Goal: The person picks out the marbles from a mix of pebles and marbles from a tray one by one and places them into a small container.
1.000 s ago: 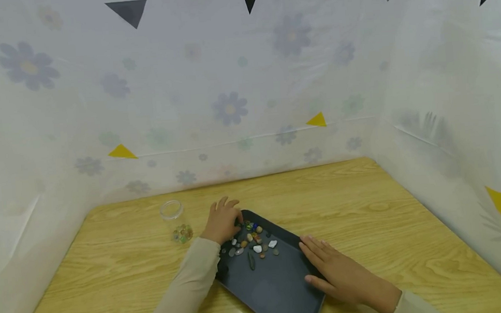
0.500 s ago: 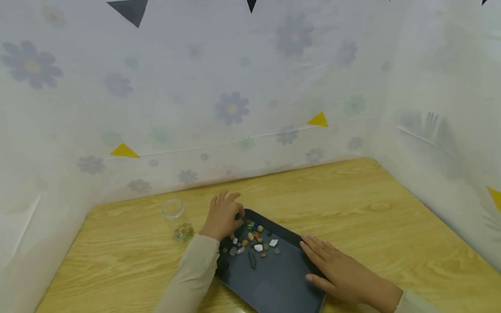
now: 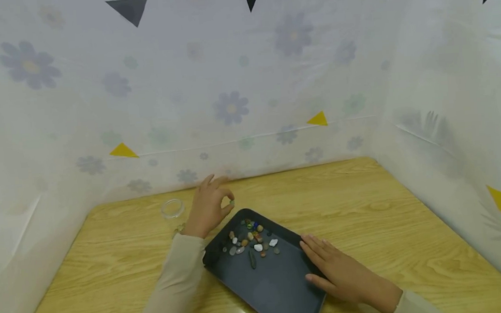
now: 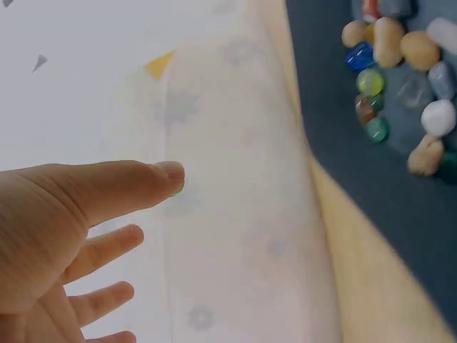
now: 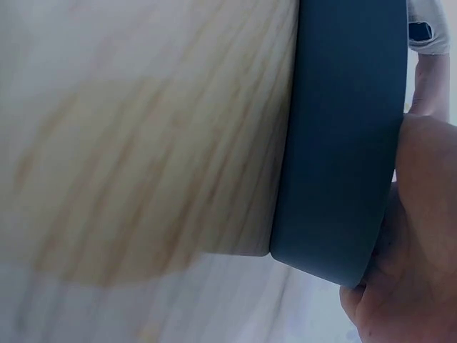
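Observation:
In the head view my left hand (image 3: 207, 208) is raised over the far left side of the dark tray (image 3: 277, 285). Its thumb and index finger pinch a small greenish glass marble (image 3: 232, 203), mostly hidden behind the thumb in the left wrist view. The other fingers spread upward. Left of this hand stands a clear jar (image 3: 172, 209) with marbles at its bottom, partly covered by the wrist. Several pebbles (image 3: 258, 247) and glass marbles (image 4: 370, 82) lie in the tray's far part. My right hand (image 3: 343, 273) rests with straight fingers on the tray's right rim.
The tray sits at an angle on a wood-grain table (image 3: 396, 238). A white flower-print sheet (image 3: 227, 80) closes off the back and both sides. A long dark green stone (image 3: 252, 259) lies nearest the tray's middle.
My left hand has lifted out of the tray and moved up and left toward the jar, with the marble pinched in it. The right hand and tray have stayed in place.

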The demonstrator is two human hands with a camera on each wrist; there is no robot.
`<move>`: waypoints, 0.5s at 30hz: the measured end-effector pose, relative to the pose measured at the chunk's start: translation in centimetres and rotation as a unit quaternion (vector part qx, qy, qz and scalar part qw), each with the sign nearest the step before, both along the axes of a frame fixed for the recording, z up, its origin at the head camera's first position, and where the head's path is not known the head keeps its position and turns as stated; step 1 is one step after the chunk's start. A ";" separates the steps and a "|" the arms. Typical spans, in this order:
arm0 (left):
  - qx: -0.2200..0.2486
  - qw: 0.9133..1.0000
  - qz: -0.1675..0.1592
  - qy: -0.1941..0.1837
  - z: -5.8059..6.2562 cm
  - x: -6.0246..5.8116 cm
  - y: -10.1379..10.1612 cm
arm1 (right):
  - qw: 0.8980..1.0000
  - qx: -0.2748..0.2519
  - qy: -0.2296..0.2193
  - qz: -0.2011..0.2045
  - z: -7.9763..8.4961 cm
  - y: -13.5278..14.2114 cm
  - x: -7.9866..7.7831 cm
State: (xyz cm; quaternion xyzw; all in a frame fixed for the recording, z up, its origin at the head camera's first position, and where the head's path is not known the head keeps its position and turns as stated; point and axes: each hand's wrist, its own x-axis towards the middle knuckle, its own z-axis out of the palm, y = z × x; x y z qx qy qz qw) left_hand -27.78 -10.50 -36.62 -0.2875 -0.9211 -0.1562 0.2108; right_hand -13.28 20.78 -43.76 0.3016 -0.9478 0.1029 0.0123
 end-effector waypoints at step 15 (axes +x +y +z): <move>0.059 0.993 0.082 0.066 1.1 1.2 -4.6 | 1.000 0.004 0.004 0.000 -0.1 0.0 0.1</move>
